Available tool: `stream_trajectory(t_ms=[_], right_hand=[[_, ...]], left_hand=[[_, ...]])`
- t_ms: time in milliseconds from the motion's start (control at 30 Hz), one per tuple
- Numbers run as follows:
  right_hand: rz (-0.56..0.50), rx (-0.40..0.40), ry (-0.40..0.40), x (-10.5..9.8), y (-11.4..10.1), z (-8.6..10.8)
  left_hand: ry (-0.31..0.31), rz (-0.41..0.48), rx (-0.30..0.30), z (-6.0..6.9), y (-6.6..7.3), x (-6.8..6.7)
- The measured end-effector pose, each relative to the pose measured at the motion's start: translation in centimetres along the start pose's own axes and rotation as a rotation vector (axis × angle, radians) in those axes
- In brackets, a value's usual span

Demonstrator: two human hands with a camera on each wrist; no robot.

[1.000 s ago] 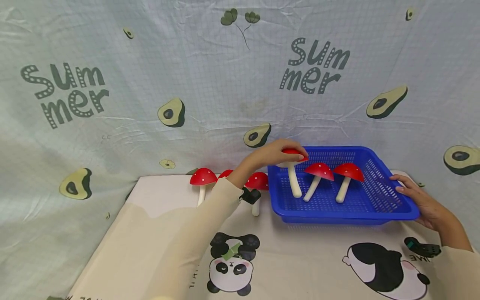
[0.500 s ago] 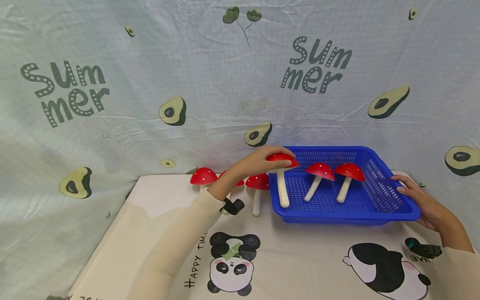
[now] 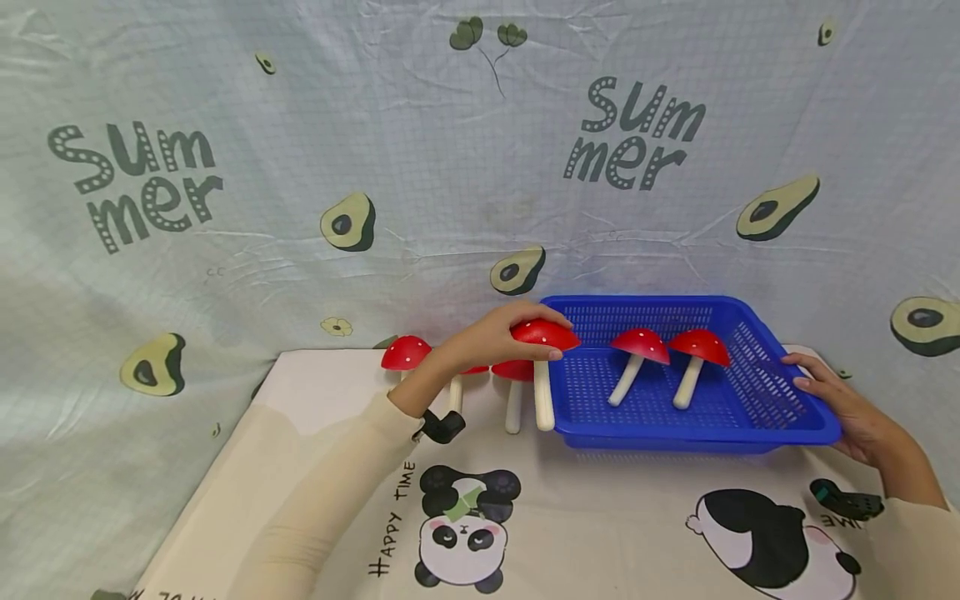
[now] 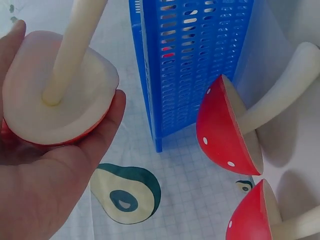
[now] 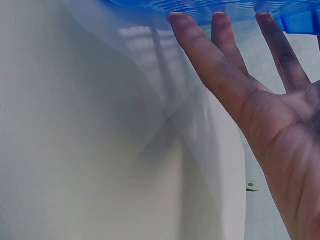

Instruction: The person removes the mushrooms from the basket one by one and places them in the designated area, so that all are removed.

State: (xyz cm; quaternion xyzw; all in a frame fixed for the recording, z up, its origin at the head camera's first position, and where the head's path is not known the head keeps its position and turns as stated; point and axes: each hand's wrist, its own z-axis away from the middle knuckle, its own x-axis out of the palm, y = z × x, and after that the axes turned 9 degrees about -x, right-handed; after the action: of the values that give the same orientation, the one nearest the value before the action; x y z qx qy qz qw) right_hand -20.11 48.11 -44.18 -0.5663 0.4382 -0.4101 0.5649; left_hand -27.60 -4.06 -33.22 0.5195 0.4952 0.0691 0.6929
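Note:
The left hand (image 3: 491, 337) grips a red-capped mushroom (image 3: 543, 333) by its cap, with the pale stem hanging down at the left edge of a blue basket (image 3: 675, 435). In the left wrist view the left hand (image 4: 55, 175) cups the cap from beneath, and the white underside (image 4: 30, 100) faces the camera. Two mushrooms (image 3: 640, 343) (image 3: 699, 345) lie inside the basket. The right hand (image 3: 855, 412) holds the basket's right end; in the right wrist view fingers of the right hand (image 5: 270, 115) touch the basket's blue surface (image 5: 195, 9).
Several more mushrooms (image 3: 406, 353) lie left of the basket, partly behind the left arm. A patterned cloth wall (image 3: 420, 167) rises directly behind. The cream tabletop (image 3: 600, 533) with panda prints extends in front.
The left hand has carried its mushroom leftward and slightly down, from over the basket's interior to its left edge. The right hand and the basket stay nearly where they were.

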Motion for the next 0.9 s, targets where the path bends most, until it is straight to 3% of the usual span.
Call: stream_trajectory(t_ms=[233, 467, 667, 900], right_hand=[[0.019, 0.011, 0.002, 0.0, 0.0, -0.1], [-0.002, 0.002, -0.004, 0.0, 0.1, -0.1], [-0.007, -0.001, -0.007, 0.1, 0.2, -0.1], [-0.033, 0.005, 0.000, 0.1, 0.0, 0.1]], left_hand=[[0.025, -0.027, -0.014, 1.7, -0.3, -0.4], [0.024, -0.031, 0.011, 3.3, -1.6, -1.2], [0.027, -0.058, -0.032, 5.1, -3.0, -2.0], [0.073, -0.111, -0.072, 7.4, -4.3, -2.9]])
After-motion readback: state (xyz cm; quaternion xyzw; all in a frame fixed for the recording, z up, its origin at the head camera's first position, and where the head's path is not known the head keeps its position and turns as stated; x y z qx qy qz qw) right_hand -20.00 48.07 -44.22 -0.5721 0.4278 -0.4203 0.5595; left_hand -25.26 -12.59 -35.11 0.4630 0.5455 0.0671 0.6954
